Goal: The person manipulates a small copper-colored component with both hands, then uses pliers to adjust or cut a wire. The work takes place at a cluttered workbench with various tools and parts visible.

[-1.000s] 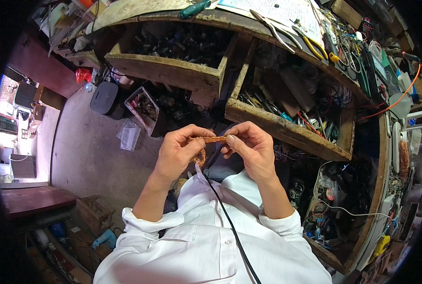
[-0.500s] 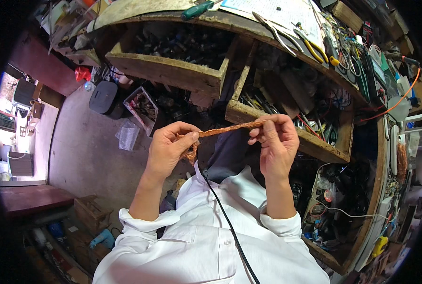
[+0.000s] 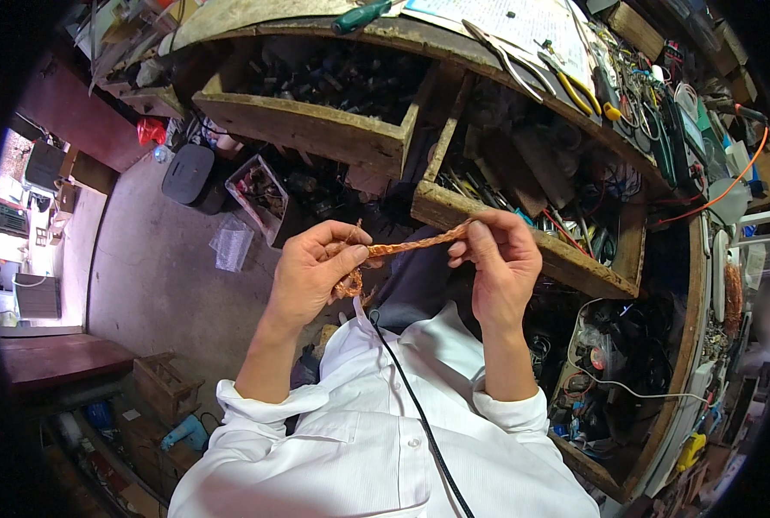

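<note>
Between my two hands stretches a flat copper braid (image 3: 411, 245), reddish-brown and frayed. My left hand (image 3: 316, 265) pinches it between thumb and fingers, and a loose bunched length hangs below that hand, with stray strands poking up above. At the other end my right hand (image 3: 501, 259) grips the braid between thumb and forefinger, the other fingers curled. The braid runs slightly upward toward the right. Both hands are held in the air in front of the white shirt, close to the front of an open wooden drawer (image 3: 523, 233).
A second open drawer (image 3: 307, 129) holds dark small parts. On the bench lie a green-handled screwdriver (image 3: 361, 17), pliers with yellow handles (image 3: 575, 93) and long-handled pliers (image 3: 507, 60). A black bin (image 3: 189, 177) and a box of scraps (image 3: 259, 200) stand on the floor. A black cord (image 3: 415, 397) crosses the shirt.
My right hand has shifted slightly left, shortening the span of braid between the hands. The braid looks more twisted, and loose strands now stick up above my left hand.
</note>
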`<action>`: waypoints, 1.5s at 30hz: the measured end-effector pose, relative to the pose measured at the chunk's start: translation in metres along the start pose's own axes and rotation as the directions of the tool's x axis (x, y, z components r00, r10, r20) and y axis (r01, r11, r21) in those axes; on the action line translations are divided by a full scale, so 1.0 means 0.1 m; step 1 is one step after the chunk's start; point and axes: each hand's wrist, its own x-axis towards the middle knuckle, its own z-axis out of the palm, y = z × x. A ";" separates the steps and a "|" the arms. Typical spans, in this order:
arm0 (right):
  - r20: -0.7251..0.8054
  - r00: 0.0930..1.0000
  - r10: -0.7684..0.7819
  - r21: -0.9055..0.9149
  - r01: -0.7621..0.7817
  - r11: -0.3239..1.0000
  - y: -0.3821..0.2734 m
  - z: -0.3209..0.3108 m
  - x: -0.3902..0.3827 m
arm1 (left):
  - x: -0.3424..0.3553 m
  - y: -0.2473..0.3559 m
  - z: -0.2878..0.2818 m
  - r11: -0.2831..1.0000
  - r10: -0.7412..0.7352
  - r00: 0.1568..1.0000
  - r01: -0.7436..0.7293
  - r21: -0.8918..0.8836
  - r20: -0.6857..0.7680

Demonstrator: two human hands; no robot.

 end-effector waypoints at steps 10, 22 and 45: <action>0.354 0.910 0.216 -0.441 -0.042 0.897 0.04 0.21 -0.13 | -0.01 -0.04 0.11 0.985 0.091 0.995 -0.096 0.142 0.044; 0.302 0.941 -0.153 -0.588 0.310 0.747 -0.10 0.08 -0.01 | -0.05 0.09 0.01 0.921 0.200 0.979 -0.175 0.349 -0.039; 0.411 0.909 -0.072 -0.492 0.288 0.822 0.04 0.26 -0.10 | -0.08 0.18 0.16 0.966 0.105 0.987 -0.130 0.224 0.118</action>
